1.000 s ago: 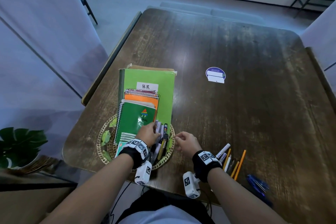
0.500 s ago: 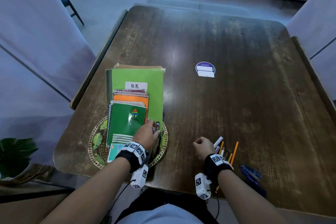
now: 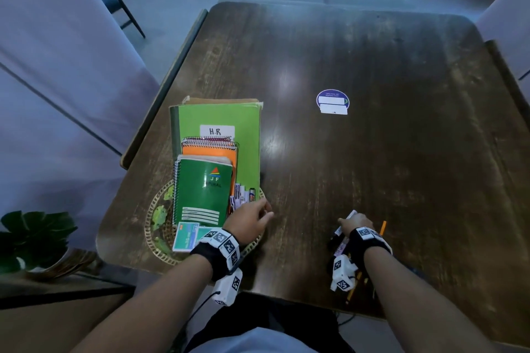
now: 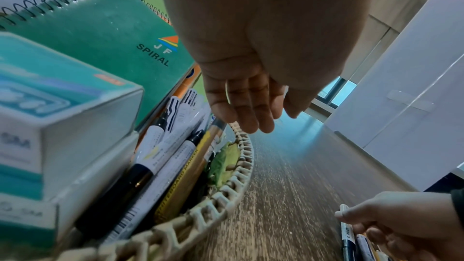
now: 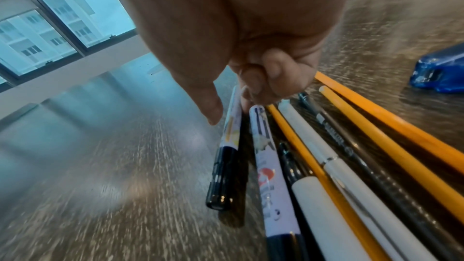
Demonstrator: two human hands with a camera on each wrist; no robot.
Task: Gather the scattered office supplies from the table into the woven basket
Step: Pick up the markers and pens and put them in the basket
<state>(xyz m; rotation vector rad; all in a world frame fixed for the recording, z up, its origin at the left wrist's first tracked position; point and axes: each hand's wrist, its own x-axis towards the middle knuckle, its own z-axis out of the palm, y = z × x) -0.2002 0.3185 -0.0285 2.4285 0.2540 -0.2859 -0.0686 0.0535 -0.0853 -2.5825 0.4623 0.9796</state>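
Observation:
The woven basket [image 3: 152, 226] sits at the table's near left, stacked with a green spiral notebook [image 3: 200, 195], an orange one, a large green book and a teal box [image 3: 186, 236]. Several markers [image 4: 170, 156] lie along its right side. My left hand [image 3: 266, 213] hovers over the basket's right rim [image 4: 241, 166], fingers [image 4: 248, 118] relaxed and holding nothing. My right hand [image 3: 354, 223] is down on the pile of pens and pencils [image 5: 339, 156]. Its curled fingers [image 5: 271, 78] pinch a white marker with a black cap [image 5: 226, 146], slightly raised off the wood.
A blue stapler [image 5: 442, 70] lies right of the pile, hidden by my arm in the head view. A round blue sticker [image 3: 332, 102] is on the table's middle. A potted plant [image 3: 34, 235] stands left, below the table edge. White partitions flank both sides.
My left hand has let go of the markers in the basket and drawn right over its rim. My right hand has moved right from the basket to the pen pile and closed on a marker.

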